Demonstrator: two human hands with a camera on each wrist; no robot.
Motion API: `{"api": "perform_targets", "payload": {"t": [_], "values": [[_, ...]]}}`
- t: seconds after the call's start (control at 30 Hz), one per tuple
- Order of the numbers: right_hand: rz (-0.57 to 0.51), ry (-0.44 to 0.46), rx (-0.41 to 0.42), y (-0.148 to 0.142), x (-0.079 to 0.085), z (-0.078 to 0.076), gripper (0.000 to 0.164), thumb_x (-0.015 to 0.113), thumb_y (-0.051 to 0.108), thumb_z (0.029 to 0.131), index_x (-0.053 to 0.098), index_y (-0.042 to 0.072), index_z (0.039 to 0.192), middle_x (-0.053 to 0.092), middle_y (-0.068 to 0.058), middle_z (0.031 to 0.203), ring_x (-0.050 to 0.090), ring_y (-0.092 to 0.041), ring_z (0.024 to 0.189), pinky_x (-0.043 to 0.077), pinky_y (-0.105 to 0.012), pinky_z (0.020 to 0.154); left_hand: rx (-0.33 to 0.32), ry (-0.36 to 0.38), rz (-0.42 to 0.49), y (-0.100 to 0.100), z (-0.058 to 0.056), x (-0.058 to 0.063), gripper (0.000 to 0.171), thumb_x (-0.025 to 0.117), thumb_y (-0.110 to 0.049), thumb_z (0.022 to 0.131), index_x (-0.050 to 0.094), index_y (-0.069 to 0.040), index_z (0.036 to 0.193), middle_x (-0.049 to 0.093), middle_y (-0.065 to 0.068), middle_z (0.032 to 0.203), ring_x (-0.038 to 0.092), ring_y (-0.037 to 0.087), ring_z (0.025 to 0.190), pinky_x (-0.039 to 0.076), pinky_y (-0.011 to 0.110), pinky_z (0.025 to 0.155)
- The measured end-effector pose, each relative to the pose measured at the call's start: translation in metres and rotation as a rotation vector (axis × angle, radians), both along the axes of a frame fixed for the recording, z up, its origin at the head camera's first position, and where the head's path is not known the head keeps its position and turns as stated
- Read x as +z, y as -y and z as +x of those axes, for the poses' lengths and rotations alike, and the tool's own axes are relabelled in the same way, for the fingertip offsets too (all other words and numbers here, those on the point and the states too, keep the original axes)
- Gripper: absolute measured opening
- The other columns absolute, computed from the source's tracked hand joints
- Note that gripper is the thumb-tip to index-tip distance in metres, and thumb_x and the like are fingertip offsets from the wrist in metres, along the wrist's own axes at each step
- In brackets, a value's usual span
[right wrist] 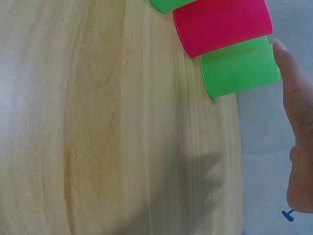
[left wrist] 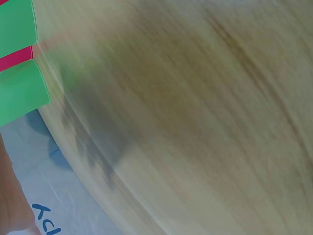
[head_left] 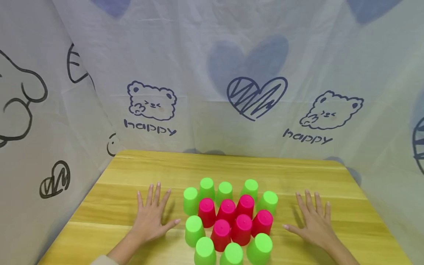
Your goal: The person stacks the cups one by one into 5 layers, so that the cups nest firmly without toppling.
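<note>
Several upside-down plastic cups stand grouped at the front middle of the wooden table. Red cups (head_left: 241,230) fill the inside of the group, with green cups (head_left: 194,231) around them. To the left of the group, my left hand (head_left: 150,217) has its fingers spread and holds nothing. My right hand (head_left: 313,222) is spread the same way on the right side, apart from the cups. In the right wrist view, a green cup (right wrist: 239,68) and a red cup (right wrist: 222,24) show beyond the thumb. The left wrist view catches green cups (left wrist: 22,93) at its left edge.
The light wooden table (head_left: 149,165) has rounded far corners. Behind it and along both sides hangs a white cloth (head_left: 198,121) printed with hearts, bears and the word "happy".
</note>
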State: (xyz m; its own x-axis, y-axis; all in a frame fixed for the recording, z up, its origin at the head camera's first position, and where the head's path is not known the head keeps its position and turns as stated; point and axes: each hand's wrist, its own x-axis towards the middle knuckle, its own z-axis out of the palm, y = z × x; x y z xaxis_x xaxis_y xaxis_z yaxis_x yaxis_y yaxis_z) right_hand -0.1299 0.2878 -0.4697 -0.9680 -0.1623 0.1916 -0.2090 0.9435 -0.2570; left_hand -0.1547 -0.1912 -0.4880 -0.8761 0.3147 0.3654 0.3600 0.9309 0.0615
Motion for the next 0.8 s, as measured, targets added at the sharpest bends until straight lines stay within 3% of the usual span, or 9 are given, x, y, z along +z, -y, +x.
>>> {"api": "perform_targets", "payload": {"t": [0.17,0.4,0.6,0.8], "values": [[-0.067,-0.012,0.014,0.003,-0.002,-0.001,0.105,0.068,0.055,0.074,0.009,0.012,0.150,0.003,-0.024,0.153,-0.022,-0.033,0.141,-0.026,-0.054,0.106,0.001,0.041,0.025,-0.001,0.002,-0.001,0.091,0.039,-0.074,0.080,0.031,-0.010,0.144,0.015,0.027,0.150,0.003,0.041,0.142,0.008,0.069,0.107],[-0.132,-0.068,0.049,0.008,0.000,-0.006,0.101,0.070,0.050,0.073,0.017,0.008,0.148,0.015,-0.028,0.150,-0.007,-0.039,0.143,-0.012,-0.062,0.110,0.012,0.107,0.069,-0.003,0.001,0.003,0.089,0.048,-0.067,0.080,0.030,-0.007,0.144,0.014,0.028,0.150,0.013,0.047,0.138,0.011,0.066,0.109],[-0.229,-0.078,0.094,0.012,0.002,-0.008,0.099,0.073,0.041,0.073,0.017,0.010,0.149,0.018,-0.030,0.149,0.008,-0.047,0.139,-0.004,-0.060,0.113,-0.006,0.212,0.252,-0.009,-0.001,0.007,0.086,0.055,-0.055,0.084,0.023,-0.005,0.146,0.010,0.023,0.153,0.011,0.045,0.139,0.015,0.062,0.111],[-0.298,-0.077,0.107,0.014,0.002,-0.012,0.097,0.076,0.036,0.072,0.023,0.006,0.147,0.024,-0.029,0.147,0.018,-0.050,0.134,0.015,-0.070,0.104,-0.012,0.254,0.421,-0.014,-0.006,0.004,0.084,0.058,-0.048,0.085,0.021,-0.004,0.146,0.013,0.021,0.153,0.017,0.046,0.137,0.019,0.067,0.107]]}}
